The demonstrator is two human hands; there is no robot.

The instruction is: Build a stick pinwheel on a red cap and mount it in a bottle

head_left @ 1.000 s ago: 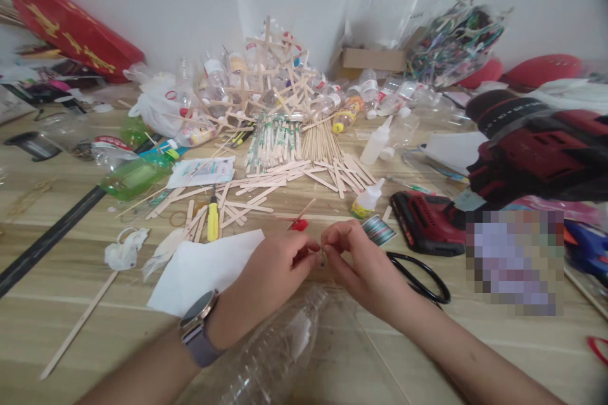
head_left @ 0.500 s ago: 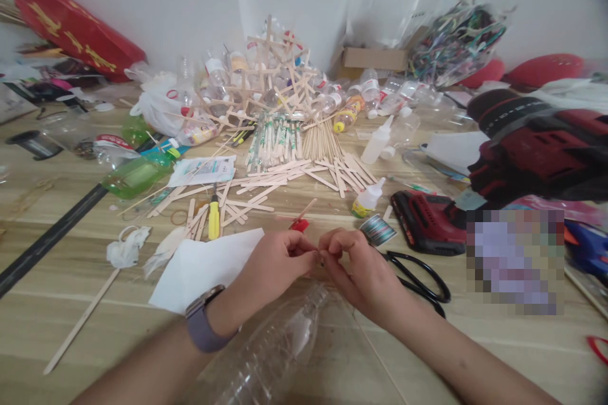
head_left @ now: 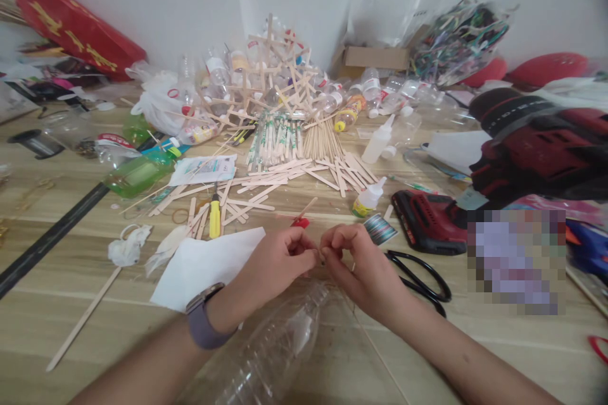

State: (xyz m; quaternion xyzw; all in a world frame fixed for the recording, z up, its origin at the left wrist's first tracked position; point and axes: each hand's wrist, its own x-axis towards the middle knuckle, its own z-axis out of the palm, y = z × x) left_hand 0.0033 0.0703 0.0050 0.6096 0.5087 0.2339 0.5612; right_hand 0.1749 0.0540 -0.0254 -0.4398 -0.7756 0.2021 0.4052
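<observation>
My left hand and my right hand meet over the table, fingertips pinched close together. Between them is something tiny and dark, too small to name. Below my hands a clear plastic bottle lies on its side, its neck pointing up towards my fingers. A thin wooden stick slants down from beneath my right hand. Just beyond my left hand sits a red piece with a wooden stick by it. Black-handled scissors lie to the right of my right hand, partly covered by it.
White paper lies beside my left wrist, near a yellow screwdriver. A red and black cordless drill stands at right. Glue bottles, craft sticks and a heap of plastic bottles fill the back. A green bottle lies left.
Almost nothing differs. My right fingers have shifted very slightly, while both hands stay pinched together in the same place above the bottle.
</observation>
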